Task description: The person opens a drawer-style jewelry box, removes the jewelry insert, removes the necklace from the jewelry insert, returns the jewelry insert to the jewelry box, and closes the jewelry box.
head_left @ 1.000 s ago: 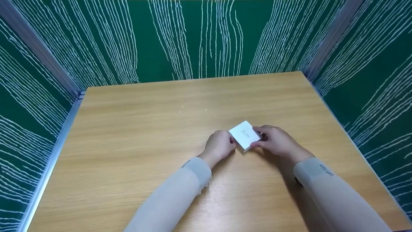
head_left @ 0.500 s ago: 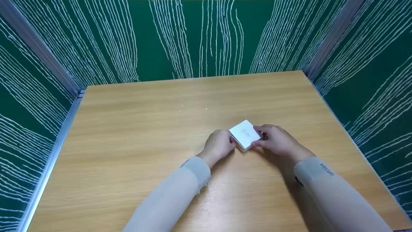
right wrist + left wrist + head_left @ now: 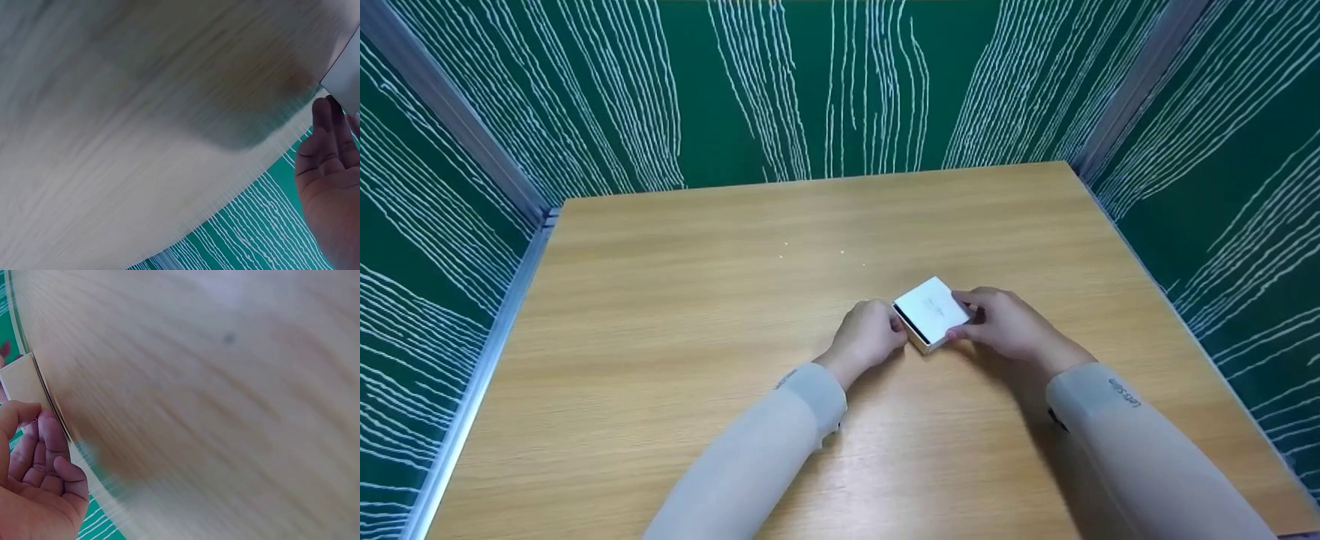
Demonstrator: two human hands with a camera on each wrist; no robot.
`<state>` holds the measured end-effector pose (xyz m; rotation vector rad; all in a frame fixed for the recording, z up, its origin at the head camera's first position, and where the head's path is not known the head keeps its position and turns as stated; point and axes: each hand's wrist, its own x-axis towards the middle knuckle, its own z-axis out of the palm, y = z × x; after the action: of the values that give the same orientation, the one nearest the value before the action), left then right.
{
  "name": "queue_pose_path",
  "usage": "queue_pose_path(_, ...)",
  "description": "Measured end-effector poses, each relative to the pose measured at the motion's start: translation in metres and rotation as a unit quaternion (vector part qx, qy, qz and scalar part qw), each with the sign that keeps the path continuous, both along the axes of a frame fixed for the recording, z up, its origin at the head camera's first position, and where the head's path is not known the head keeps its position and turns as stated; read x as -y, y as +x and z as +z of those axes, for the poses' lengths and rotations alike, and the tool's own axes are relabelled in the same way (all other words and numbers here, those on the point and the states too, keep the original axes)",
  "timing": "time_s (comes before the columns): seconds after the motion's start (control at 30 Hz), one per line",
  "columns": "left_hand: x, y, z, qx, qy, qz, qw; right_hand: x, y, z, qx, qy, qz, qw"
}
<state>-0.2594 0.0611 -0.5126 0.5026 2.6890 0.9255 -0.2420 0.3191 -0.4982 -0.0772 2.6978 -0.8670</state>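
Observation:
A small white square box with faint print on top sits on the wooden table, turned at an angle. Along its left edge runs a dark strip, between the white top and the pale left side. My left hand is at that side; in the left wrist view its thumb and index finger pinch at the box's side. From the right, my right hand grips the box between thumb and fingers. Only a corner of the box shows in the right wrist view, above the fingertips.
A few tiny white specks lie on the wooden table, beyond the box to the left. Green panels with wavy white lines stand behind the table and on both sides.
The dark strip at the box's left edge has appeared and widened as the left side parts from the white top. The left hand has shifted slightly left; the right keeps its grip.

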Motion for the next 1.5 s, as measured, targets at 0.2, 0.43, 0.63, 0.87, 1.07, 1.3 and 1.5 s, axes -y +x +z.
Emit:
queue_pose_path(0.2,0.003,0.001,-0.002,0.0,0.011,0.002,0.9999,-0.001,-0.001,-0.001,-0.018,-0.01,0.014,1.0)
queue_pose_path(0.43,0.004,0.002,-0.002,-0.011,0.017,0.001,0.9998,-0.002,-0.001,0.0,-0.024,-0.012,0.021,0.999)
queue_pose_path(0.63,0.005,0.004,-0.002,-0.015,0.013,0.002,0.9998,-0.002,-0.001,-0.001,-0.015,-0.016,0.018,1.0)
queue_pose_path(0.87,0.006,0.007,0.0,-0.013,0.011,0.009,0.9998,-0.001,0.0,0.0,0.0,-0.022,0.006,1.0)
queue_pose_path(1.07,0.007,0.008,0.001,-0.019,0.01,0.014,0.9997,0.0,0.0,0.002,-0.001,-0.029,0.001,1.0)
queue_pose_path(1.3,0.01,0.008,0.0,-0.031,0.004,0.007,0.9995,0.0,-0.001,0.002,-0.026,-0.032,0.014,0.999)
queue_pose_path(1.5,0.012,0.008,-0.001,-0.035,0.001,0.007,0.9994,0.0,-0.002,0.002,-0.012,-0.028,0.004,1.0)
